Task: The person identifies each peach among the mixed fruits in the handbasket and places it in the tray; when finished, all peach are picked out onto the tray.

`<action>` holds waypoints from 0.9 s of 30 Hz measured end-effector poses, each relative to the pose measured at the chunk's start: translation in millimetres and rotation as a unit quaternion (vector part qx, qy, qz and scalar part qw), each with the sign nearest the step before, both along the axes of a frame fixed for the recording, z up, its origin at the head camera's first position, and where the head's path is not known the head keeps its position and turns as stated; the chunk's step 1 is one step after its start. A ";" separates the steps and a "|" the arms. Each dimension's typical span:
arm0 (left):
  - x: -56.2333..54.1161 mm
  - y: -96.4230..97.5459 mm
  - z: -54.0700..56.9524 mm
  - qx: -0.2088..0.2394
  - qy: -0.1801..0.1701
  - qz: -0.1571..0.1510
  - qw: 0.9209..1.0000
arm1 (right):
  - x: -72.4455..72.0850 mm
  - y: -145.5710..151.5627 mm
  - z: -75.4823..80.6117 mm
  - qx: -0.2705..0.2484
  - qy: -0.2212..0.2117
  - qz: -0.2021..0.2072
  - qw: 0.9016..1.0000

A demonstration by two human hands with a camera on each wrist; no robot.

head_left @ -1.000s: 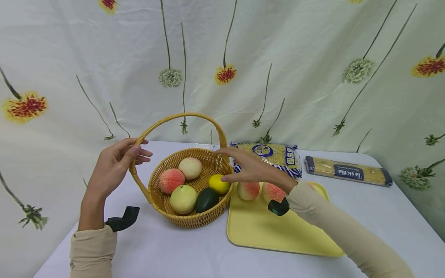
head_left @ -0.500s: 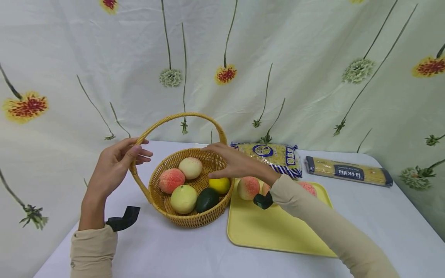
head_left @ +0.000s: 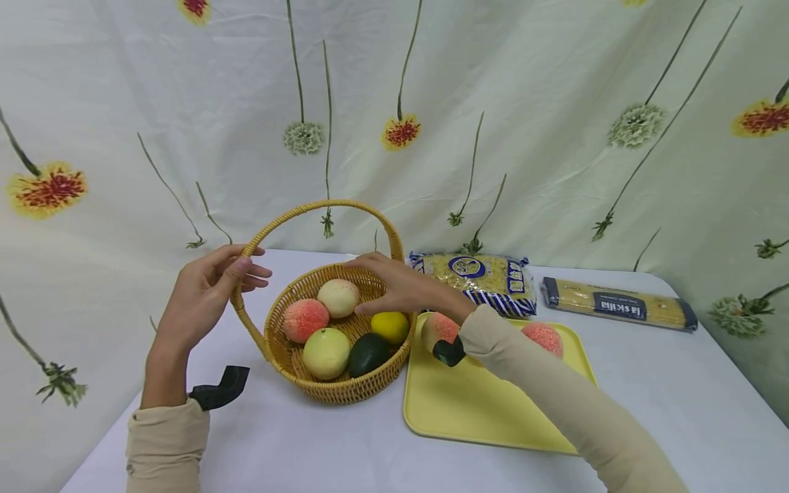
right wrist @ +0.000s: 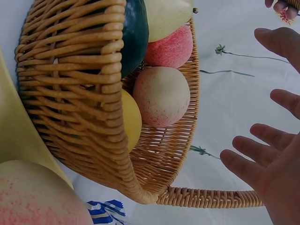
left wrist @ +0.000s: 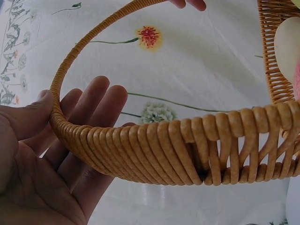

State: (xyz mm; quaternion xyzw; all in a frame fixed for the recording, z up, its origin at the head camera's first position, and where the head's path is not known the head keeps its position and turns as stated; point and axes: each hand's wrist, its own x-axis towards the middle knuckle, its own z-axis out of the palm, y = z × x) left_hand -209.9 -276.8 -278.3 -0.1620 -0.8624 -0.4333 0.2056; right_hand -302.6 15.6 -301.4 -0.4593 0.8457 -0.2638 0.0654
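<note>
A wicker basket with a tall arched handle stands on the table. My left hand holds the handle's left side between thumb and fingers; the left wrist view shows the thumb against the handle. In the basket lie a red peach, a pale peach, a light green round fruit, a dark green avocado-like fruit and a lemon. Above the basket's right side, my right hand has its fingers spread; the right wrist view shows nothing held.
Right of the basket, a yellow tray bears a near peach and another peach. The right forearm hides part of it. Behind lie a bag of pasta and a spaghetti packet. A flowered cloth hangs at the back.
My right hand has moved left from beside the lemon to over the basket, uncovering the tray's right peach. The left hand and fruit have stayed put.
</note>
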 end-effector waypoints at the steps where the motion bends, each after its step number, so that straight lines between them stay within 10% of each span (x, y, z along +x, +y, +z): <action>1: 0.1 0.0 -0.1 0.000 0.000 0.000 1.000 | -0.7 -1.4 -0.5 0.000 -0.001 0.001 1.000; 27: 0.5 0.4 0.2 -0.004 -0.002 0.001 1.000 | -12.6 -32.9 -10.3 0.004 -0.014 -0.001 1.000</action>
